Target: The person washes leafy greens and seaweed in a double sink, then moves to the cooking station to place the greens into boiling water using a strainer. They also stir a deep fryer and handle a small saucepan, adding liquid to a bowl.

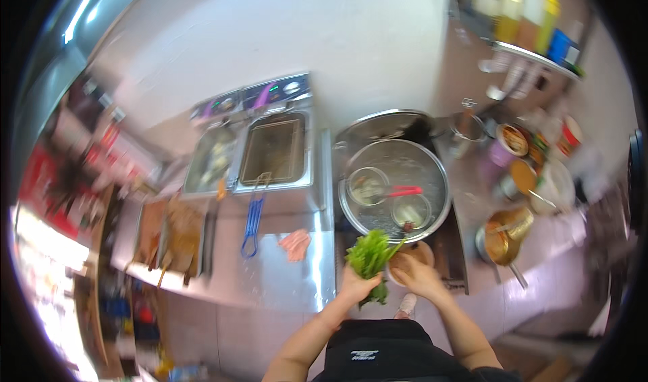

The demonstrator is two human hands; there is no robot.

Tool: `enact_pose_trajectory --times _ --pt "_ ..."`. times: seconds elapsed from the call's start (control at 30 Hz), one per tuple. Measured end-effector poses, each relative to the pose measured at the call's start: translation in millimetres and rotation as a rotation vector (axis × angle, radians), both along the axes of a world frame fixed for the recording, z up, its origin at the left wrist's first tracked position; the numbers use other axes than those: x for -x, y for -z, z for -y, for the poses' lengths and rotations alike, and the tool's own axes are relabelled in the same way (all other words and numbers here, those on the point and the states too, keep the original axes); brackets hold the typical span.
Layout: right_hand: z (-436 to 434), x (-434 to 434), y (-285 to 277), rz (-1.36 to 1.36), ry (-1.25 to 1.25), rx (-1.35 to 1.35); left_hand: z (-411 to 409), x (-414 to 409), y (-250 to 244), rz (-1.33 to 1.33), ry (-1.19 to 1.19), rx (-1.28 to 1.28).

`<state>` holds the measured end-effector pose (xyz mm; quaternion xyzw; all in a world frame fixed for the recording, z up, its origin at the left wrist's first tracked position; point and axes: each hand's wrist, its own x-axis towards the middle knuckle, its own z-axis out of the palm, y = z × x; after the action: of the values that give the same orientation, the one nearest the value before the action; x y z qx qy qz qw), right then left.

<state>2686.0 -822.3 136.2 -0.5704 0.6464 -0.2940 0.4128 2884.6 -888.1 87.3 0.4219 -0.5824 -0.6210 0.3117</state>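
My left hand [358, 284] grips a bunch of leafy green lettuce [369, 254], its leaves spreading above and below the fist. Just to the right, my right hand [417, 276] is over a round bowl [427, 254] at the near side of the cooker. Blur hides whether its fingers hold anything; a thin green stalk reaches towards them. Beyond both hands stands a large round steel pot [445, 199] of liquid. Two strainer baskets sit in it: one [365, 185] has a red handle [405, 191], the other [411, 213] holds pale food.
Left of the pot is a two-basin fryer [273, 149], with a blue-handled fry basket or skimmer [252, 225] at its front. A pink cloth [295, 245] lies on the steel counter [273, 280]. Sauce trays [182, 235] stand far left. A golden pot [506, 237] and several containers crowd the right counter.
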Motion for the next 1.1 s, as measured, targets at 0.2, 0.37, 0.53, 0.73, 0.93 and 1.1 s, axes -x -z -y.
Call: enact_pose_trajectory --times 0.2,0.37,0.53,0.73,0.93,1.1 --pt "59 79 -26 -0.054 0.239 0.298 -34 45 33 -0.158 -0.225 0.036" --pt "220 30 -96 0.326 0.08 0.341 -40 51 43 -0.115 -0.289 0.05" --pt "422 -58 -122 0.315 0.13 0.229 -20 46 57 -0.22 -0.268 -0.098" --pt "609 -121 -82 -0.064 0.375 0.208 -2 20 103 -0.087 -0.087 -0.223" --pt "652 -141 -56 -0.368 0.515 0.345 30 -12 85 -0.117 -0.061 -0.299" --pt "625 -132 -60 -0.309 0.398 0.489 33 -24 78 -0.111 -0.022 -0.282"
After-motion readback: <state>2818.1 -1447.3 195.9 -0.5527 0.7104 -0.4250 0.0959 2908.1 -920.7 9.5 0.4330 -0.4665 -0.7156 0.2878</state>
